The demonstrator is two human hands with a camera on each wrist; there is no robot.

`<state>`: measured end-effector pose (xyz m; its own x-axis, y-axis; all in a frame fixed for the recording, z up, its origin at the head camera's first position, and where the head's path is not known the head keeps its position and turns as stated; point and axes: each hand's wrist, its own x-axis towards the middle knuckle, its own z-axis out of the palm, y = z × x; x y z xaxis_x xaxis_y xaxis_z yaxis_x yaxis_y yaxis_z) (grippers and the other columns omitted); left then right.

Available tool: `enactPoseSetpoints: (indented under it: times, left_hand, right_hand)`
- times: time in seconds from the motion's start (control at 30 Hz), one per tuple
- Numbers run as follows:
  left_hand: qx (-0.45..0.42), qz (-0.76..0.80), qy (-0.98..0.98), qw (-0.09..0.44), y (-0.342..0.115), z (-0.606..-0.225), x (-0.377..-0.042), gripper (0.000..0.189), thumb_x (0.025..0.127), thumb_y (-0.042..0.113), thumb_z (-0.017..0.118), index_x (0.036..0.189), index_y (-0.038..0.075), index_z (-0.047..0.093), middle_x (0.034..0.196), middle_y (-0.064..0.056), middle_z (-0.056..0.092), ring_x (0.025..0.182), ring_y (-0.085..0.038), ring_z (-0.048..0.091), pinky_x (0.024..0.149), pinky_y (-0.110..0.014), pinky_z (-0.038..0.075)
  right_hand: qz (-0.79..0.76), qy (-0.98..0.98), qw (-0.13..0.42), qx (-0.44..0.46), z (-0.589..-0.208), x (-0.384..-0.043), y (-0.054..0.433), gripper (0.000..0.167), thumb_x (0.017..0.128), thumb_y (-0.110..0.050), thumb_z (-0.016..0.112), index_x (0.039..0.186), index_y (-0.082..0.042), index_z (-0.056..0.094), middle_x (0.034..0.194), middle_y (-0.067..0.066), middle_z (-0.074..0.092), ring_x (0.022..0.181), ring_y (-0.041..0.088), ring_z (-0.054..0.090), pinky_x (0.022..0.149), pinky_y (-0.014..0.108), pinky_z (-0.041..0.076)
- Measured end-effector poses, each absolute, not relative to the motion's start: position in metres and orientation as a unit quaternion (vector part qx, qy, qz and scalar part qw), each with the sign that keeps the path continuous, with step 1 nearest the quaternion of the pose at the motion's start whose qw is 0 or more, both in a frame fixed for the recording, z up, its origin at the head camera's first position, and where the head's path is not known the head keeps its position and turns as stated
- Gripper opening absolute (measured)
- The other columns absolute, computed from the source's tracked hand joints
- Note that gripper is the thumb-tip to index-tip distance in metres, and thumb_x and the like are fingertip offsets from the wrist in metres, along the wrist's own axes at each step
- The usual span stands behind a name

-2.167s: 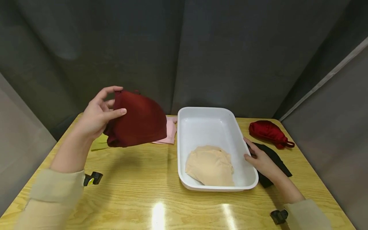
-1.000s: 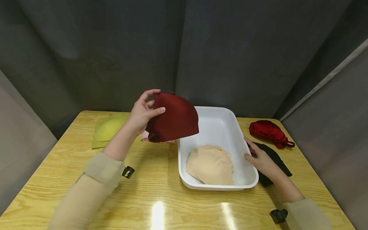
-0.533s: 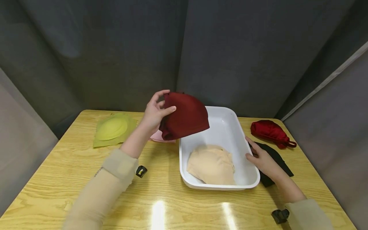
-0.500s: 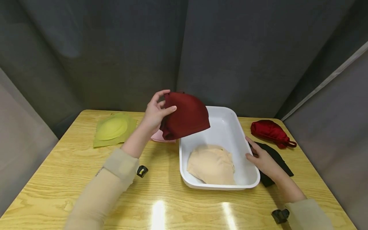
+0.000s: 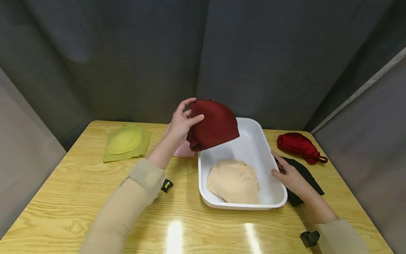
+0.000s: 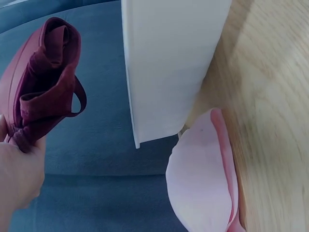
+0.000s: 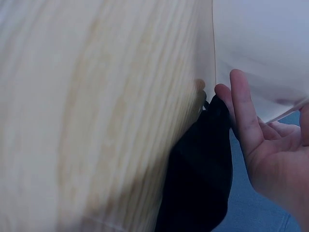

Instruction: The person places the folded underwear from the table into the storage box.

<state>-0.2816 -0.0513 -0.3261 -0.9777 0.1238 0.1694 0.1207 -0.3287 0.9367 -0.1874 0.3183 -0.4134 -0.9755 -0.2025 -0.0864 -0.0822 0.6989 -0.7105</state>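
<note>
Maroon garment (image 5: 219,123) held up at the eleven o'clock corner of the white tray (image 5: 250,148)

Taking the tray as a dial with twelve at its far end, the left hand (image 5: 184,125) pinches the maroon garment by one edge, thumb against fingers. The right hand (image 5: 290,178) is at three, apparently holding the rim loosely, thumb inside and fingers outside.

Because only one edge is gripped, the free side towards two o'clock could swing or the folds fall open. The strap loop (image 6: 83,96) could snag the rim if the garment came down too near the wall. The beige garment (image 5: 233,181) lies inside, towards seven, and might get rumpled by a careless drop. Should the right hand shift the tray, it could drag the black cloth (image 5: 306,177) beside it.

The head view shows the beige garment, but leaves the maroon one's height unclear. The left wrist view puts it above the rim, apart from the wall, and reveals its rolled end and loop, plus the fold in the pink garment (image 6: 200,169) at nine. The right wrist view shows the black cloth right against the fingers, which the head view hides
</note>
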Motion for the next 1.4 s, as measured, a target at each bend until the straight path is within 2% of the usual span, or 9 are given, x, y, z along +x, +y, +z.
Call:
enactPoseSetpoints:
  times: [0.17, 0.47, 0.63, 0.87, 1.1, 1.4]
  left_hand:
    - [0.098, 0.791, 0.604, 0.006, -0.042, -0.331, -0.288, 0.064, 0.082, -0.001, 0.070, 0.137, 0.019, 0.043, 0.116, -0.013, 0.062, 0.097, -0.022, 0.061, 0.083, -0.038, 0.053]
    - [0.111, 0.776, 0.620, 0.006, -0.027, -0.340, -0.301, 0.064, 0.081, -0.002, 0.070, 0.136, 0.018, 0.044, 0.113, -0.016, 0.063, 0.089, -0.018, 0.063, 0.073, -0.034, 0.054]
    - [0.110, 0.765, 0.634, 0.023, -0.019, -0.343, -0.305, 0.061, 0.082, 0.001, 0.071, 0.134, 0.023, 0.046, 0.115, -0.016, 0.063, 0.091, -0.022, 0.064, 0.074, -0.037, 0.055]
    - [0.119, 0.753, 0.646, 0.030, -0.007, -0.352, -0.309, 0.064, 0.081, -0.002, 0.070, 0.136, 0.020, 0.045, 0.116, -0.016, 0.063, 0.095, -0.025, 0.065, 0.074, -0.038, 0.056]
    - [0.130, 0.723, 0.677, 0.030, 0.003, -0.364, -0.310, 0.063, 0.081, 0.002, 0.072, 0.134, 0.025, 0.046, 0.114, -0.015, 0.064, 0.093, -0.026, 0.066, 0.071, -0.039, 0.056]
    - [0.161, 0.677, 0.718, 0.028, 0.009, -0.369, -0.308, 0.064, 0.082, 0.001, 0.071, 0.137, 0.015, 0.043, 0.115, -0.020, 0.064, 0.098, -0.029, 0.066, 0.072, -0.034, 0.056]
  right_hand:
    - [-0.378, 0.919, 0.080, -0.077, -0.414, -0.186, 0.318, 0.069, 0.098, -0.026, 0.049, 0.153, -0.015, 0.009, 0.137, 0.034, 0.041, 0.116, 0.044, 0.052, 0.086, 0.051, 0.052]
    - [-0.382, 0.917, 0.089, -0.067, -0.412, -0.186, 0.315, 0.070, 0.098, -0.026, 0.049, 0.153, -0.017, 0.008, 0.140, 0.034, 0.038, 0.118, 0.045, 0.050, 0.087, 0.052, 0.051]
    - [-0.384, 0.916, 0.094, -0.061, -0.413, -0.186, 0.315, 0.070, 0.097, -0.027, 0.049, 0.153, -0.018, 0.008, 0.141, 0.033, 0.036, 0.119, 0.046, 0.049, 0.088, 0.053, 0.050]
    - [-0.385, 0.916, 0.090, -0.061, -0.410, -0.184, 0.315, 0.070, 0.097, -0.028, 0.049, 0.153, -0.017, 0.008, 0.141, 0.034, 0.036, 0.119, 0.047, 0.048, 0.089, 0.055, 0.049]
    - [-0.394, 0.912, 0.091, -0.064, -0.411, -0.183, 0.317, 0.070, 0.097, -0.026, 0.049, 0.153, -0.018, 0.008, 0.141, 0.033, 0.036, 0.119, 0.046, 0.049, 0.088, 0.053, 0.050]
    - [-0.393, 0.913, 0.091, -0.060, -0.411, -0.181, 0.319, 0.070, 0.097, -0.026, 0.049, 0.153, -0.018, 0.007, 0.141, 0.034, 0.036, 0.119, 0.047, 0.049, 0.088, 0.054, 0.050]
